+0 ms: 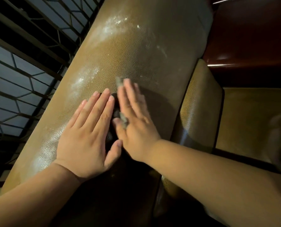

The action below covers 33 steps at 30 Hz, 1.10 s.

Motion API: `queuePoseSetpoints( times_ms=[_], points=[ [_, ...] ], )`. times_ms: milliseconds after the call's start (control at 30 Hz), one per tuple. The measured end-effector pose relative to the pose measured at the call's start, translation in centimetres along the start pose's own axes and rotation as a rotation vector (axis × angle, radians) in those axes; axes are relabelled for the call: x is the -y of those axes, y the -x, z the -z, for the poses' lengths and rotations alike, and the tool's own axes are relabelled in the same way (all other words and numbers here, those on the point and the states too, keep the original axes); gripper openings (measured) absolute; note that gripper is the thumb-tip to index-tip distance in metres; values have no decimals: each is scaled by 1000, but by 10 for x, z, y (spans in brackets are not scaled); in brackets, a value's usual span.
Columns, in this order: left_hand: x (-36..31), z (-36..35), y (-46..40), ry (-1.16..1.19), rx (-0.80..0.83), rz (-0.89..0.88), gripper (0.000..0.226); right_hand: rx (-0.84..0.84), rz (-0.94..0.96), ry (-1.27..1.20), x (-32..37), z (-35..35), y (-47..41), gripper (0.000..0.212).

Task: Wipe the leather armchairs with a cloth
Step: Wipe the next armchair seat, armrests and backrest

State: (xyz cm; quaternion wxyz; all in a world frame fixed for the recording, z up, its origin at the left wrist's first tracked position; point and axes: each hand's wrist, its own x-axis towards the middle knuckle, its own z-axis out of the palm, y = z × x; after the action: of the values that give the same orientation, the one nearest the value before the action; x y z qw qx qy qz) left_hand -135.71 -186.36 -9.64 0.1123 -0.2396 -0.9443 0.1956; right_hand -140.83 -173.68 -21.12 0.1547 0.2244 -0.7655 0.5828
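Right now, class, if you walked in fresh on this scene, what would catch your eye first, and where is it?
Two bare hands lie flat, mid-frame, on the broad tan pebbled-leather armchair back: the left hand presses the leather directly, the right hand presses a small grey cloth that peeks out past its fingertips. Whitish streaks shine above the hands, and a dark red glossy leather chair sits at upper right.

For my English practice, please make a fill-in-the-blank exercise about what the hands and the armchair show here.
1. The cloth lies under the ____ hand.
2. The left hand rests ____ on the tan armchair.
3. The neighbouring armchair at upper right is dark ____.

Missing words: right; flat; red
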Motion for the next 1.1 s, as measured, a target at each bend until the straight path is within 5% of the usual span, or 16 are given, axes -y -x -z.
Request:
queuePoseSetpoints(
  times_ms=[100,233,300,433,567,767,867,1000,1100],
  points=[
    [0,1,0,-6,5,1,90,6,172,143,-27,11,-13,75],
    [-2,3,0,-40,22,9,92,15,-547,123,-86,37,-10,67],
    [-2,2,0,-44,24,16,93,-26,-686,46,-79,36,-16,65],
    [-2,0,0,-37,3,22,94,-4,-101,-84,0,16,-52,68],
    [-2,3,0,-56,8,81,96,169,376,150,4,35,-92,56],
    [-6,6,1,-94,29,165,94,92,56,180,-7,58,-117,50],
    [-9,18,1,-103,41,263,97,291,291,188,26,40,-86,49],
    [-26,36,16,-78,88,672,96,549,514,413,28,52,-108,57],
    [-21,47,55,-51,191,986,99,531,284,597,19,66,-170,61]
  ],
)
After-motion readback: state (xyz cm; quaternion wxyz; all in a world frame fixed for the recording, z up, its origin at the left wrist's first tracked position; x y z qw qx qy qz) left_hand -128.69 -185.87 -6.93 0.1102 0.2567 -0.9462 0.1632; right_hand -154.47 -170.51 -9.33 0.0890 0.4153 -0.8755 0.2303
